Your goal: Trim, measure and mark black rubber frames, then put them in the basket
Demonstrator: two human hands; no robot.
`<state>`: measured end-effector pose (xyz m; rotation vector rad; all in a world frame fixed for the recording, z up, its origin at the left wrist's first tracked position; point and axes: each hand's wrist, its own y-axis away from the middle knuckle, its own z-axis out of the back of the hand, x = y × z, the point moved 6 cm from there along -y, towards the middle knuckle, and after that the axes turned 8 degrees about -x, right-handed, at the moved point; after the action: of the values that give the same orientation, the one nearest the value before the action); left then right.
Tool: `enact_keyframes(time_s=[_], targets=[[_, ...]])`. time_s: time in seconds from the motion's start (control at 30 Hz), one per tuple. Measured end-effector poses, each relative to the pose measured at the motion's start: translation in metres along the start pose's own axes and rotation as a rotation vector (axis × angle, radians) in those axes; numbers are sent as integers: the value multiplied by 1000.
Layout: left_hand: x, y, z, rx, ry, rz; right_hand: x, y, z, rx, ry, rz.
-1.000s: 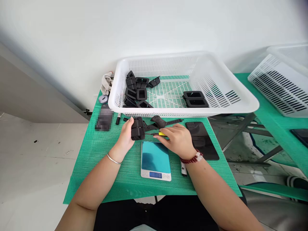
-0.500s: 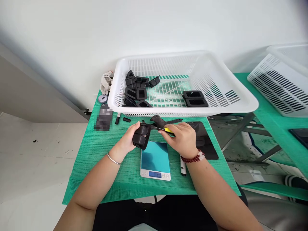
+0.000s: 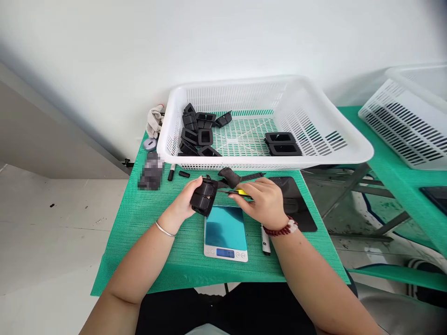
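Observation:
My left hand [image 3: 184,201] is closed round a black plastic part [image 3: 203,196] that looks like a frame with a double rounded body, held tilted above the left edge of the kitchen scale [image 3: 225,228]. In my right hand [image 3: 265,201] is a yellow-handled utility knife [image 3: 242,192], its thin blade pointing left at the part's right edge. Whether the blade touches the part I cannot tell. Just behind the knife lie dark scraps [image 3: 229,177] on the green mesh cover [image 3: 139,242].
A white basket [image 3: 251,161] holding several similar black parts [image 3: 205,137] stands behind my hands. A dark flat panel [image 3: 300,204] and a white marker [image 3: 266,242] lie to the right. A marker cap [image 3: 184,174] and a glove [image 3: 154,122] are on the left.
The knife has dropped slightly, and its blade lies flatter and a little lower beside the part. The part in my left hand has shifted very slightly left.

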<state>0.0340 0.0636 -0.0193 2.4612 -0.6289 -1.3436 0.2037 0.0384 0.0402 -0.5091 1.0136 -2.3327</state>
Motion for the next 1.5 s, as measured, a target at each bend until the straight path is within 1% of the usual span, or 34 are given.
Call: enact_keyframes(time_s=[0.07,0.1,0.2,0.27,0.47,0.63,0.73,0.83,0.93,1.03,1.2,1.27,1.37,1.4,1.5], targets=[[-1,0,0,11,-14,-12,1,0,-3,36,-14,7],[-1,0,-1,22,-27,-14,0,0,-3,33,12,-12],[-1,0,-4,59,-64,-25,-9,1,0,-30,134,-113],[-2,0,-6,76,-76,-43,-13,1,1,-62,161,-143],[-6,1,-9,125,-93,-93,-7,0,-5,23,50,-91],[-5,3,-9,167,-146,-93,-11,0,-2,-37,102,-106],[-6,2,-9,163,-145,-101,-10,0,0,-43,42,-96],[-6,1,-9,143,-134,-105,-8,0,-2,-8,-11,-91],[-6,0,-8,91,-109,-108,-11,2,-4,14,34,-135],[-3,-1,-8,54,-69,-94,-15,4,-5,6,81,-169],[-2,-2,-4,-1,-27,-65,-15,3,-4,5,39,-172],[-4,0,-5,33,-2,-62,-13,2,-5,24,11,-163],[-6,4,-9,125,38,-51,-12,2,-6,32,-6,-150],[-7,6,-10,137,40,-50,-13,2,-6,29,-1,-150],[-8,7,-11,119,7,-60,-16,3,-6,15,33,-172]])
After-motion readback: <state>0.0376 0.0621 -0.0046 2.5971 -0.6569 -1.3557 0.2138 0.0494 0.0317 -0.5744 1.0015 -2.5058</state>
